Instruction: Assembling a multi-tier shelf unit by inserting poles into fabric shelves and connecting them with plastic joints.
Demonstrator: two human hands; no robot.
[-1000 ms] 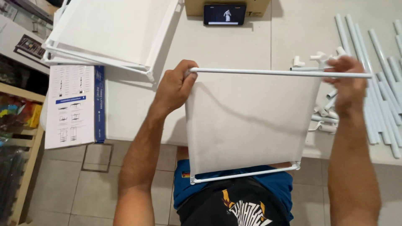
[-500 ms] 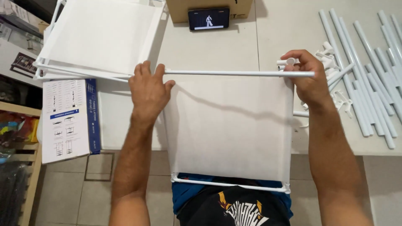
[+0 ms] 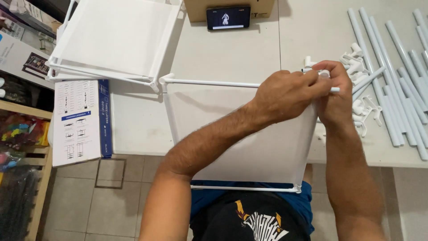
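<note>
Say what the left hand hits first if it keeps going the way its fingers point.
Left hand points right along the white rod; it meets the right hand first, already touching at the rod's end. Beyond that, probably the white connectors.

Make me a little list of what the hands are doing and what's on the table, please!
left hand: reaches across to the right end of the top rod, fingers pinching there
right hand: grips the same rod end, beside a small white connector
held thing: white fabric shelf panel stretched between thin rods
table: white
right side: loose white tubes and a pile of connectors
left side: finished shelf panels, instruction sheet
top: phone leaning on a cardboard box
</note>
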